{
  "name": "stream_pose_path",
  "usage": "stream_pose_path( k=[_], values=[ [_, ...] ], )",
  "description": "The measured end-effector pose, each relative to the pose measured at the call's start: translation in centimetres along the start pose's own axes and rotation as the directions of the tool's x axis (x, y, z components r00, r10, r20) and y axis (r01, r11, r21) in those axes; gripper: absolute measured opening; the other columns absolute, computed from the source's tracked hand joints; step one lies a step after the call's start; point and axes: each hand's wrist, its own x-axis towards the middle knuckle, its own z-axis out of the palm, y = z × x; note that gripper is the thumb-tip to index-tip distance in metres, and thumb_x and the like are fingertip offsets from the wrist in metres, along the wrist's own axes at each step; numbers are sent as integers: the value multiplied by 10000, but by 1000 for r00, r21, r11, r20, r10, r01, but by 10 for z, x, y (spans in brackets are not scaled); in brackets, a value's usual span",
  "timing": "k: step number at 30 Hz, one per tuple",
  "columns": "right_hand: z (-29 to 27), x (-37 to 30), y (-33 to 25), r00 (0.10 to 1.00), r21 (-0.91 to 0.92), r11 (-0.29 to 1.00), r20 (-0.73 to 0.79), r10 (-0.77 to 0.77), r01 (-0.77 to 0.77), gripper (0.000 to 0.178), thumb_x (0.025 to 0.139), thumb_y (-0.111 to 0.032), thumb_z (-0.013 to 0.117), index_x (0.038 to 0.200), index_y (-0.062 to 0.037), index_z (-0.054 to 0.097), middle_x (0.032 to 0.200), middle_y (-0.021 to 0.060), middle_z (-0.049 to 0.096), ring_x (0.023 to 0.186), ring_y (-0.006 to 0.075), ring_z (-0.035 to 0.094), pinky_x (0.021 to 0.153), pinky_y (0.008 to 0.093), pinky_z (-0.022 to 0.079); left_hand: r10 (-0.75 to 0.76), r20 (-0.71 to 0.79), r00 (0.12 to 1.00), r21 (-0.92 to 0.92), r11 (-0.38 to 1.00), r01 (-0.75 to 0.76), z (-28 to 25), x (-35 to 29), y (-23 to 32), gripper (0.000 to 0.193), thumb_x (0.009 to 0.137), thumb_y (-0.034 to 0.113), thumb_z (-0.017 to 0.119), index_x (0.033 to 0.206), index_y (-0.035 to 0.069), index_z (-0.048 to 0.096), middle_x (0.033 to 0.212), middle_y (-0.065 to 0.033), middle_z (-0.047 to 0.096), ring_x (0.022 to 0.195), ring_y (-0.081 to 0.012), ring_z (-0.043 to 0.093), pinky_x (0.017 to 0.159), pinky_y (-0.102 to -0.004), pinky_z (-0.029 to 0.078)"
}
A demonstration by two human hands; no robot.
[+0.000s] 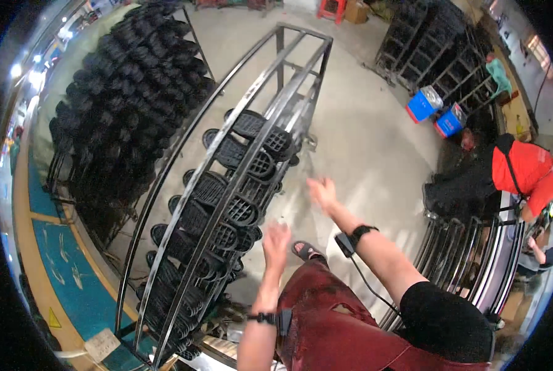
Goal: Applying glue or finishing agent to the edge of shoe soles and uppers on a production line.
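My left hand (276, 242) is over the floor just right of the metal rack (247, 99), blurred, its fingers loosely apart and holding nothing I can see. Farther out and to the right, my right hand (322, 193) is raised in the air with fingers apart and no object visible in it. Neither hand appears to touch the rack. Black shoe soles (210, 187) with grid-patterned heels sit in rows on the rack's rails. The rack's upper, far end holds no soles. A dark red apron (332, 315) covers my front, below my hands.
A tall stack of black soles (134, 93) stands left of the rack. A teal-topped bench (66, 253) runs along the left. Two blue boxes (424, 105) stand at the far right. A person in red (527, 170) bends beside more metal racks (468, 253).
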Motion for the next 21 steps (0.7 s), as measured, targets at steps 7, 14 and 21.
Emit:
stream_pose_path(
  k=[7,14,21],
  values=[
    [89,101,-109,863,135,958,415,-287,253,812,824,-419,914,1462,-115,515,1206,86,729,1069,222,706,907,403,594,-441,-310,842,-515,823,242,70,211,77,560,947,484,793,1317,83,666,1293,-130,698,1176,-294,655,927,-581,563],
    [47,16,-66,981,-42,995,175,-80,89,881,959,-575,734,1606,-85,392,1465,135,617,1204,242,643,838,412,558,-240,-168,956,-25,971,240,57,48,13,737,985,341,772,1573,39,447,1324,-158,694,1130,-212,681,881,-344,568],
    [37,-17,-1,804,-605,796,462,374,-23,391,992,-423,630,1083,-48,693,882,76,741,778,202,738,608,350,585,-357,-243,902,-203,928,313,-53,-115,24,277,1030,152,706,1243,-24,713,1008,-97,766,901,-141,728,744,-296,599]
  ],
)
